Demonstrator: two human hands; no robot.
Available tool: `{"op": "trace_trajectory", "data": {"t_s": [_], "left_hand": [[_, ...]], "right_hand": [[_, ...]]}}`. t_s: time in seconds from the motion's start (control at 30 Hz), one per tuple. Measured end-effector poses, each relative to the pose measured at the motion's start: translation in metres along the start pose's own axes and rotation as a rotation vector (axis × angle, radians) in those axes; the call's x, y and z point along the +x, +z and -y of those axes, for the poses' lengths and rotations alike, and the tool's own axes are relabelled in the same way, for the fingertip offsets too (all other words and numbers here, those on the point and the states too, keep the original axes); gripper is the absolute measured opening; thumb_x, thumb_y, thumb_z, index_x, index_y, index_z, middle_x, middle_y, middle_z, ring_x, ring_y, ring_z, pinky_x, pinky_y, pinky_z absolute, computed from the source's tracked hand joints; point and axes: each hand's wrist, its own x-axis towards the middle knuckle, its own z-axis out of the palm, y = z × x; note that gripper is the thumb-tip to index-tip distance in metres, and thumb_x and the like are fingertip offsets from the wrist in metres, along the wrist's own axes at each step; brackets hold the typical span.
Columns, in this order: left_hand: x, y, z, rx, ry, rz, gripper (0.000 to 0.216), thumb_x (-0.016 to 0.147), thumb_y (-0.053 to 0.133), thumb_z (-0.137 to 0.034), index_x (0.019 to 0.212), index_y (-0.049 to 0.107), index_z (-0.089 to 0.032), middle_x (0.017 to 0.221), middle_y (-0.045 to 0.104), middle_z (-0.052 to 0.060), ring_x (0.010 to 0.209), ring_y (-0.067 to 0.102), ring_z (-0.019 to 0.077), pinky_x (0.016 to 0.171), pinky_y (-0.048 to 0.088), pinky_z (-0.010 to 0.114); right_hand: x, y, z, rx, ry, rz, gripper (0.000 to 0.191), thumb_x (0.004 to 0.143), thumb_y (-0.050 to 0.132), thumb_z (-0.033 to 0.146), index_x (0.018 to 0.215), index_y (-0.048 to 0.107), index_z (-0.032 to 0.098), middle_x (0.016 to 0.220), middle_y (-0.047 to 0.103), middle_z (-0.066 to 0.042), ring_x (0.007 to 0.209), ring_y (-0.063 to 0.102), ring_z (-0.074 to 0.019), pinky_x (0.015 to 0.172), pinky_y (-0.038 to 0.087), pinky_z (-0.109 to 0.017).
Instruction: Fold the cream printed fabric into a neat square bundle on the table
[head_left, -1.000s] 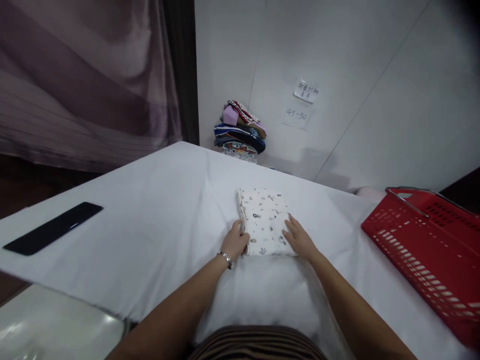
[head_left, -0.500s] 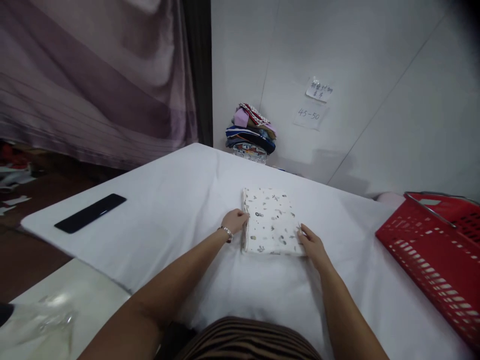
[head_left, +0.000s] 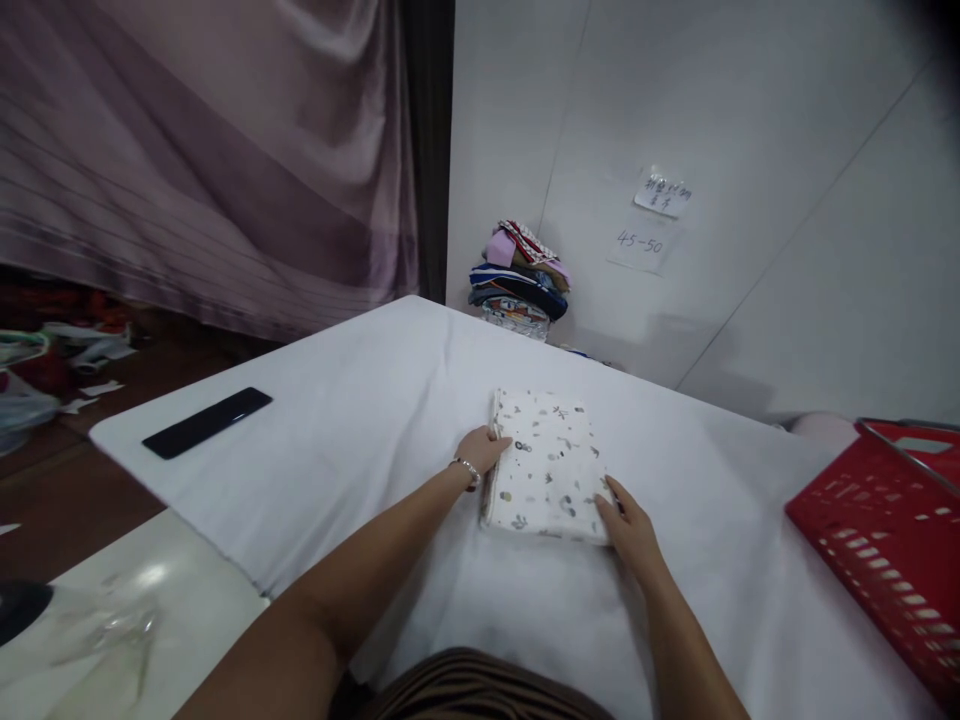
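Note:
A folded white cloth (head_left: pixel 551 465) with a small grey and tan print lies on the white-covered table (head_left: pixel 360 430) in front of me. My left hand (head_left: pixel 484 452) grips its left edge, the thumb on top and the fingers at the side and partly hidden. A silvery bracelet circles that wrist. At the opposite edge, my right hand (head_left: pixel 626 522) holds the cloth near its lower right corner, thumb on the upper face and the other fingers around the edge.
A red plastic basket (head_left: pixel 862 530) stands at the right. Toward the left lies a flat black object (head_left: pixel 208 422). Folded fabrics (head_left: pixel 521 280) are piled by the wall behind the table. A pinkish curtain (head_left: pixel 247 150) hangs at the left, and clear plastic (head_left: pixel 112 630) lies at lower left.
The view has shifted, so the surroundings appear further right and slightly lower. Both hands stay at the cloth's side edges, and its near edge sits a little closer to me.

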Motion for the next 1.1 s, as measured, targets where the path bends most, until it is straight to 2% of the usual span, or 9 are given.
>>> {"op": "trace_trajectory", "data": {"t_s": [0.1,0.27,0.33,0.43,0.53,0.73,0.93,1.03,1.1], "left_hand": [[0.002,0.001,0.004,-0.007,-0.019,0.006,0.017,0.073,0.055,-0.034,0.066,0.054,-0.019,0.068,0.062,0.002,0.072,0.057,0.0167,0.058,0.037,0.024],[0.008,0.001,0.009,-0.018,-0.044,0.038,0.017,0.072,0.055,-0.034,0.069,0.057,-0.017,0.068,0.064,0.003,0.070,0.059,0.0170,0.059,0.039,0.024],[0.015,-0.001,0.009,-0.016,-0.049,0.033,0.025,0.073,0.056,-0.040,0.082,0.059,-0.017,0.075,0.066,0.005,0.074,0.061,0.0181,0.061,0.040,0.025],[0.029,-0.005,0.004,-0.014,-0.070,0.001,0.053,0.071,0.055,-0.052,0.108,0.052,-0.014,0.096,0.066,0.010,0.086,0.061,0.0208,0.066,0.042,0.026],[0.046,-0.004,-0.004,0.027,-0.070,-0.007,0.064,0.069,0.056,-0.056,0.115,0.049,-0.012,0.112,0.061,0.015,0.098,0.059,0.0245,0.072,0.042,0.027],[0.065,0.005,-0.011,0.099,-0.043,0.023,0.051,0.071,0.058,-0.048,0.109,0.054,-0.014,0.114,0.061,0.014,0.104,0.057,0.0275,0.078,0.042,0.030],[0.065,0.003,-0.007,0.110,0.011,0.056,0.058,0.072,0.056,-0.053,0.117,0.050,-0.017,0.116,0.060,0.011,0.103,0.057,0.0242,0.082,0.043,0.029],[0.064,0.003,-0.016,0.188,0.070,-0.045,0.066,0.076,0.051,-0.052,0.128,0.040,-0.013,0.129,0.050,0.014,0.115,0.049,0.0260,0.091,0.040,0.033],[0.063,0.008,-0.026,0.275,0.231,-0.124,0.065,0.080,0.045,-0.049,0.133,0.034,-0.012,0.139,0.038,0.014,0.126,0.037,0.0250,0.100,0.032,0.034]], "right_hand": [[0.000,-0.001,0.001,0.007,0.019,0.020,0.060,0.074,0.054,0.051,0.125,0.052,0.019,0.128,0.052,-0.007,0.117,0.048,-0.0252,0.099,0.039,-0.037],[-0.001,-0.002,0.004,-0.008,0.029,0.013,0.061,0.072,0.055,0.051,0.124,0.053,0.019,0.124,0.055,-0.008,0.112,0.052,-0.0263,0.095,0.042,-0.038],[-0.001,-0.002,0.003,-0.013,0.020,0.003,0.061,0.072,0.055,0.051,0.124,0.054,0.020,0.122,0.057,-0.008,0.109,0.054,-0.0262,0.094,0.042,-0.037],[0.002,-0.002,0.001,-0.021,0.035,-0.020,0.061,0.070,0.057,0.052,0.122,0.056,0.020,0.115,0.061,-0.008,0.102,0.057,-0.0257,0.090,0.044,-0.037],[0.004,-0.002,0.000,-0.021,0.076,-0.018,0.063,0.069,0.058,0.052,0.123,0.055,0.020,0.111,0.063,-0.010,0.100,0.058,-0.0253,0.087,0.045,-0.035],[-0.001,-0.013,0.015,-0.001,0.155,0.121,0.070,0.069,0.060,0.045,0.132,0.044,0.018,0.107,0.062,-0.008,0.101,0.057,-0.0235,0.087,0.043,-0.032],[-0.003,-0.026,0.019,0.183,0.234,0.351,0.090,0.068,0.065,0.032,0.143,0.018,0.021,0.093,0.065,-0.002,0.083,0.062,-0.0200,0.080,0.046,-0.032],[-0.002,-0.026,0.015,0.196,0.244,0.357,0.093,0.068,0.066,0.031,0.144,0.013,0.021,0.092,0.066,-0.002,0.082,0.063,-0.0197,0.079,0.046,-0.032],[-0.001,-0.025,0.014,0.214,0.250,0.361,0.092,0.069,0.066,0.031,0.144,0.014,0.022,0.092,0.066,-0.002,0.083,0.063,-0.0195,0.079,0.046,-0.031]]}}
